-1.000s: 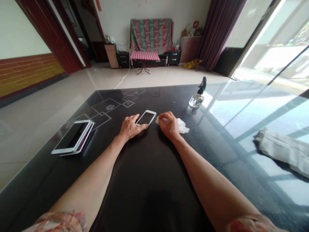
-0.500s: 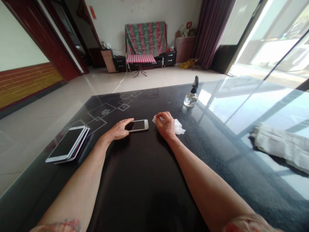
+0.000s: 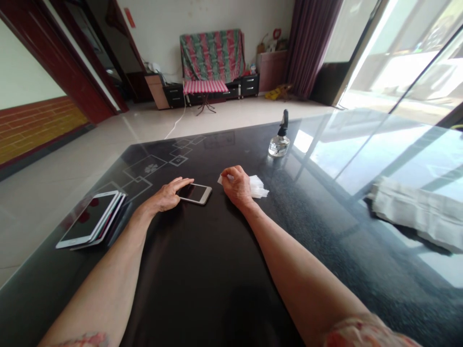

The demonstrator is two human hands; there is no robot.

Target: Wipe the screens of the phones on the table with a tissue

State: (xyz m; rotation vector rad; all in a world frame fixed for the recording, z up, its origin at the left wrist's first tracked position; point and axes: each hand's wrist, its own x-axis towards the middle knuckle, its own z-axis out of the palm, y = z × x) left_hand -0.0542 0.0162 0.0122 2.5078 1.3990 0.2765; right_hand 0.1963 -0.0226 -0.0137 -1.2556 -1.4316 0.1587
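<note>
The left hand (image 3: 167, 195) touches the white phone (image 3: 196, 193) with fingers extended; whether it grips is unclear. The right hand (image 3: 237, 185) pinches white tissue (image 3: 258, 186).

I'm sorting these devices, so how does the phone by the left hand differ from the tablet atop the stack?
The phone looks clearly smaller than the tablet. The phone lies directly on the black table, while the tablet rests on other devices. The left hand is at one end of the phone; neither hand is on the tablet. Both have pale frames and dark screens facing up.
</note>
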